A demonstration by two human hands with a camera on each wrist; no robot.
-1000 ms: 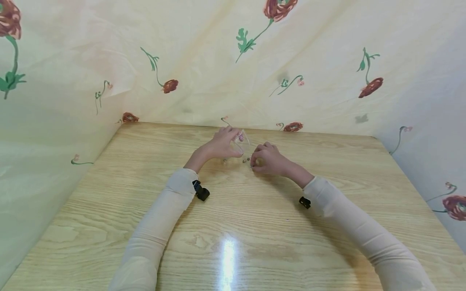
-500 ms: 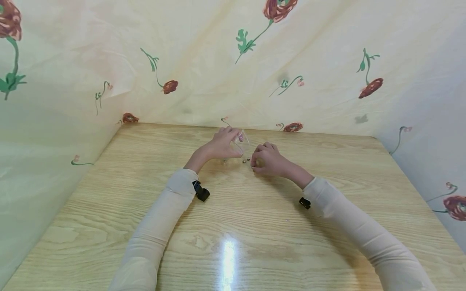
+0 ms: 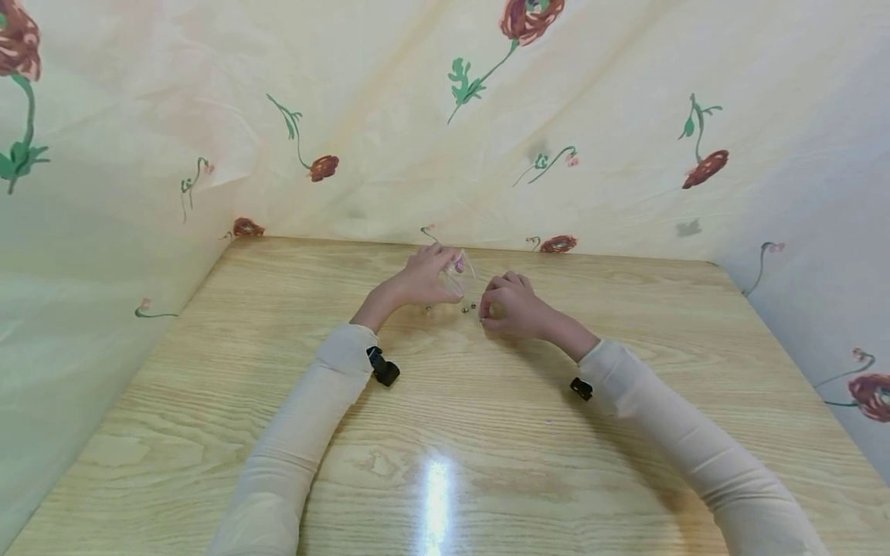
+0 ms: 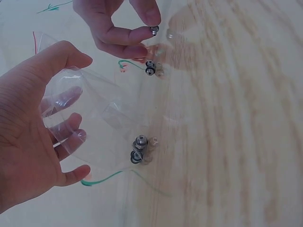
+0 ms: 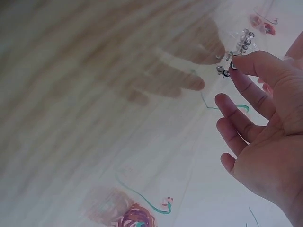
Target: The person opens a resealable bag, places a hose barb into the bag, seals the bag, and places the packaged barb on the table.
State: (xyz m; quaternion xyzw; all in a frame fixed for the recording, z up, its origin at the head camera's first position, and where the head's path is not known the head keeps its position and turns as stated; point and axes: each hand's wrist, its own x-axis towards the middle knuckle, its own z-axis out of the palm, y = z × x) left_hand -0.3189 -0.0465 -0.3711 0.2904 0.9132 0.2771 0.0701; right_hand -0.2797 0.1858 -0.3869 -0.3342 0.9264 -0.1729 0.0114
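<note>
- At the far left, a pale cloth (image 3: pixel 90 262) printed with red flowers and green stems hung beside the table; it also rose along the back and the right side.
- The wood-grained table (image 3: pixel 188 401) spread beneath both arms, with a bright streak of light near its front.
- The left sleeve (image 3: pixel 285 455), cream-coloured, reached in from below, and a black wrist device (image 3: pixel 385 372) sat at its cuff.
- The left hand (image 3: pixel 420 279) was bent into a wide curve, thumb and fingers well apart, holding a clear plastic bag (image 4: pixel 102 118) between them; some fingers showed through the film.
- Small metal pieces (image 4: pixel 139 149), silvery with dark bands, showed at the bag's edge; whether they lay inside it or just beyond, I could not tell.
- Between the hands, near the right fingertips, a metal pair (image 4: pixel 150 68) lay on the table, the two pieces close together.
- The right hand (image 3: pixel 518 307) pinched one metal piece (image 4: pixel 154 30) between thumb and forefinger, its other fingers loosely bent.
- Farther right, a second black device (image 3: pixel 582 388) showed beneath the right wrist, next to the right sleeve (image 3: pixel 702 448), also cream.
</note>
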